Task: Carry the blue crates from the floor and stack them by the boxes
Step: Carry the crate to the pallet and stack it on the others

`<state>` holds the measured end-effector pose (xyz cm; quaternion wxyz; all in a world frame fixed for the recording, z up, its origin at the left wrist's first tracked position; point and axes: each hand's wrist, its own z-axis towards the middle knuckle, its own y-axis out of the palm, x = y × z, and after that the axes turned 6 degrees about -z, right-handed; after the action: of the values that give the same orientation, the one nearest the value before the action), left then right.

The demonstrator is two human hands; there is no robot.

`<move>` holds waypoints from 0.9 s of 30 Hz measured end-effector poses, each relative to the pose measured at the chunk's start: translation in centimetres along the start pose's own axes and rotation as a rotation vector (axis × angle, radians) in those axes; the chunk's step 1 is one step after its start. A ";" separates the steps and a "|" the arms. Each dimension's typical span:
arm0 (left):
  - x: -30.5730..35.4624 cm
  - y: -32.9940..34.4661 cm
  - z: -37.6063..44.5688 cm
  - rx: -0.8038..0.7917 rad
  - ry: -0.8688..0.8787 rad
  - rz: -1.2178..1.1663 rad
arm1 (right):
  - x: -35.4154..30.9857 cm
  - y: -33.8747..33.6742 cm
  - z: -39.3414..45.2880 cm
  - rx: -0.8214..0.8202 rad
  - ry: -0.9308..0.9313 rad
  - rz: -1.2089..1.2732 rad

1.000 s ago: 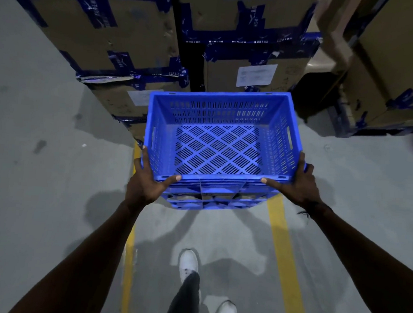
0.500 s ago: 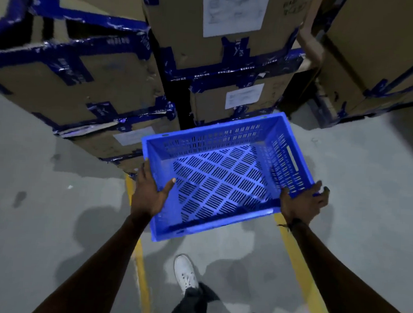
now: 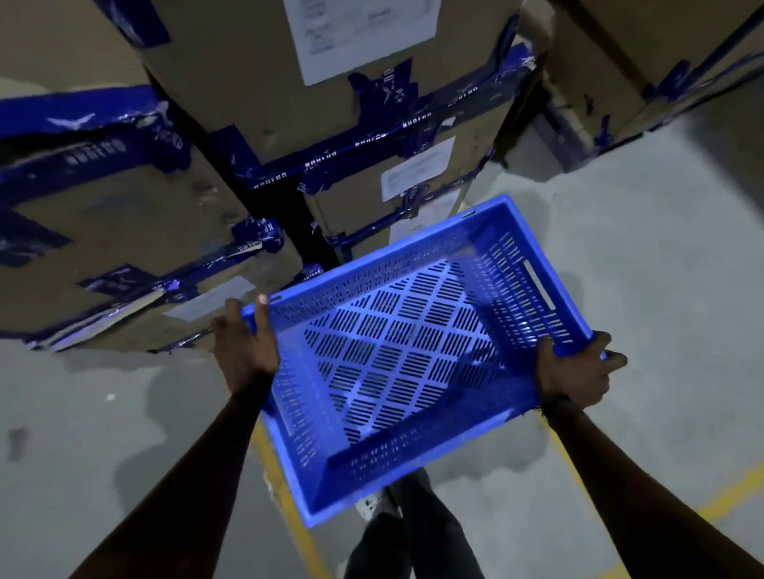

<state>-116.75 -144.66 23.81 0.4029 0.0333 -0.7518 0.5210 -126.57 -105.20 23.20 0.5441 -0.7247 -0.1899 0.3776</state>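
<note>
An empty blue slotted crate [image 3: 412, 361] hangs in the air between my hands, turned at an angle, its far corner close to the stacked cardboard boxes [image 3: 336, 123]. My left hand [image 3: 246, 348] grips its left rim, thumb over the edge. My right hand [image 3: 575, 372] grips the right near corner, fingers curled under the rim. Both arms reach forward from the bottom of the view. No other crate is visible.
Tall cardboard boxes with blue tape and white labels rise right ahead; more boxes [image 3: 649, 60] stand at the right rear. Yellow floor lines [image 3: 289, 510] cross the grey concrete floor [image 3: 682, 269]. My dark-trousered legs [image 3: 406, 543] show under the crate.
The crate has come closer to the boxes and turned further, its right end swinging away from me. My view has tilted down and nearer to the stack.
</note>
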 end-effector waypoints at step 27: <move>0.8 0.0 0.7 -0.031 -0.052 0.010 | -0.7 -0.3 -0.2 -0.013 0.015 -0.003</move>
<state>-117.68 -144.89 24.19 0.3812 0.0367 -0.7700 0.5103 -126.81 -105.71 23.77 0.5415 -0.7308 -0.1892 0.3700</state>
